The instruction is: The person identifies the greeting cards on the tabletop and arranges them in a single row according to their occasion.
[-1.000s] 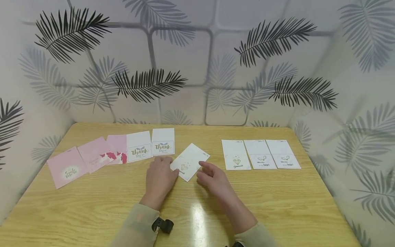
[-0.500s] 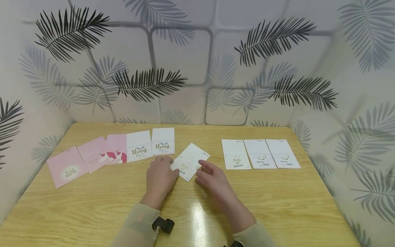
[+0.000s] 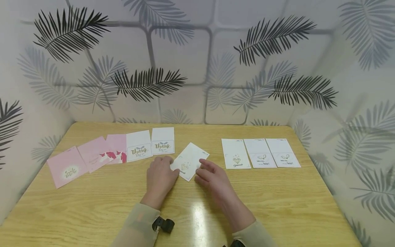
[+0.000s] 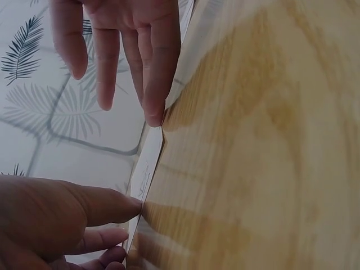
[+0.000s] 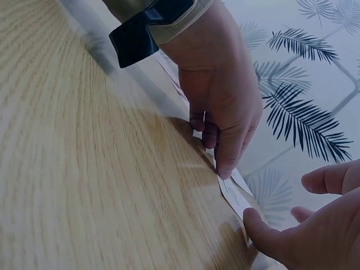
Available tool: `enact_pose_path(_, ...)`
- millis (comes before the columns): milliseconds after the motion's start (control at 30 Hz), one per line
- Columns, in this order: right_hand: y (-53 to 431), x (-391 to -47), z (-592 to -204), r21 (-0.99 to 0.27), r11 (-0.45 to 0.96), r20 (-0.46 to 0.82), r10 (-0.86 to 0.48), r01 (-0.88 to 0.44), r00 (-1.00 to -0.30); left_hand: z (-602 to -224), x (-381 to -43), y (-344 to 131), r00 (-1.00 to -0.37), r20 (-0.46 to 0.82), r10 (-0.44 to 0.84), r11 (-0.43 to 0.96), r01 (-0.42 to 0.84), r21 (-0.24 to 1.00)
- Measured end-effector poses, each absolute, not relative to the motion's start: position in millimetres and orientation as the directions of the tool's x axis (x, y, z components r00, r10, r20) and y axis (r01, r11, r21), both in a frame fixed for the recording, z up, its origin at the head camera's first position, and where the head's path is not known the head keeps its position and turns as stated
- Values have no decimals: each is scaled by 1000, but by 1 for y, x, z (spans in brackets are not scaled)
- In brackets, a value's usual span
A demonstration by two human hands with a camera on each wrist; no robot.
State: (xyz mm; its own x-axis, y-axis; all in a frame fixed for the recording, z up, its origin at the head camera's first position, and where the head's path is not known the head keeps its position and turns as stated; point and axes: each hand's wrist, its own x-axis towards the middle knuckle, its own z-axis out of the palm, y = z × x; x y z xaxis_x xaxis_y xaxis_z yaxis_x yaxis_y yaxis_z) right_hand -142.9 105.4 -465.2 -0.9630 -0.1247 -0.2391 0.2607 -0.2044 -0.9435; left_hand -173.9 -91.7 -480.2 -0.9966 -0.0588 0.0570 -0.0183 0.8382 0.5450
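A white card with a gold diamond print (image 3: 190,159) lies turned cornerwise on the wooden table between both hands. My left hand (image 3: 161,176) rests at its left corner, thumb on the near left edge and fingers bent beside it. On the opposite side, my right hand (image 3: 214,180) has its relaxed fingers spread by the card's right edge, index fingertip right at it. In the right wrist view, the left thumb touches the card (image 5: 233,194) while the right hand (image 5: 309,236) has its thumb at the other end. The left wrist view shows the card (image 4: 147,163) edge-on.
To the right, another diamond card (image 3: 236,154) and two heart cards (image 3: 260,153) stand in a row. Pink cards (image 3: 67,167) and two "Thank You" cards (image 3: 163,141) fan out at the left. Behind the table (image 3: 92,209) rises a leaf-patterned backdrop (image 3: 185,109).
My right hand's fingers have shifted very slightly along the card's right edge. The card and my left hand stay practically in place.
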Motion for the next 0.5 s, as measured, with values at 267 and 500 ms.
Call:
enact_pose_path(267,102,-138,-460,-937,-238,-245,-69,254,-967,-483,-175,-91,-997,56,-55,841,-16,541)
enact_pose_path(500,102,-138,-458,-929,-259,-250,-86,264,-965,-483,-175,-92,-997,58,-59,838,-17,546)
